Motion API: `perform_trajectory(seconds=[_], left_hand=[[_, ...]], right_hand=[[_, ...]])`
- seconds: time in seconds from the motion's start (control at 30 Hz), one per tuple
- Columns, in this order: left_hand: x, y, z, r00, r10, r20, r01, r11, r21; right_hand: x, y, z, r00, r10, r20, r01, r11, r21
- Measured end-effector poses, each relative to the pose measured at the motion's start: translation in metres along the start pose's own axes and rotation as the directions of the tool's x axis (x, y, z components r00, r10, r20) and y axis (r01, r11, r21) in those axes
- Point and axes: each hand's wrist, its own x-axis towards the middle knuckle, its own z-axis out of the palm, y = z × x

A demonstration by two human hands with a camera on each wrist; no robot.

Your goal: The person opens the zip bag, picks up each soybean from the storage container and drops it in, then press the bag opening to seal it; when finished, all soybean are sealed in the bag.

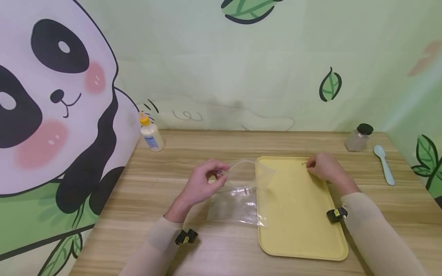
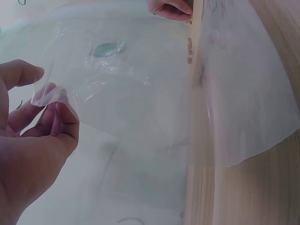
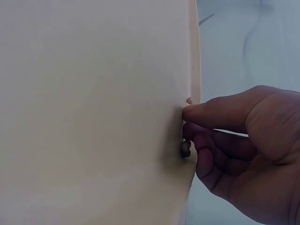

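A clear plastic bag (image 1: 233,205) hangs from my left hand (image 1: 204,183), which pinches its edge between thumb and fingers. In the left wrist view the bag (image 2: 136,89) spreads wide and see-through; its right part overlaps a yellow tray (image 1: 297,214). At the tray's far right corner my right hand (image 1: 324,167) reaches down with curled fingers. Small round tan beans (image 1: 303,163) lie beside its fingertips. The right wrist view shows thumb and forefinger almost meeting at the tray, beans (image 3: 186,149) close by; whether one is pinched between them is hidden.
A white bottle with a yellow cap (image 1: 152,137) stands at the back left. Back right are a jar with a black lid (image 1: 359,138) and a pale blue spoon (image 1: 384,165) on the wooden table (image 1: 221,249). A printed backdrop (image 1: 207,65) rises behind.
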Motion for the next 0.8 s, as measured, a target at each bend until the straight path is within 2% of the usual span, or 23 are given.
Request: perform_trajectory(seconds=[0.23, 0.8], left_hand=[[-0.0005, -0.0003, 0.0005, 1.000, -0.011, 0.003, 0.011, 1.000, -0.002], [-0.0003, 0.0014, -0.0008, 1.000, -0.013, -0.008, 0.013, 1.000, 0.000]], right_hand=[[0.0005, -0.0009, 0.0001, 1.000, 0.003, 0.025, -0.002, 1.000, -0.018], [-0.0019, -0.0018, -0.0005, 1.000, -0.011, -0.001, 0.011, 1.000, -0.024]])
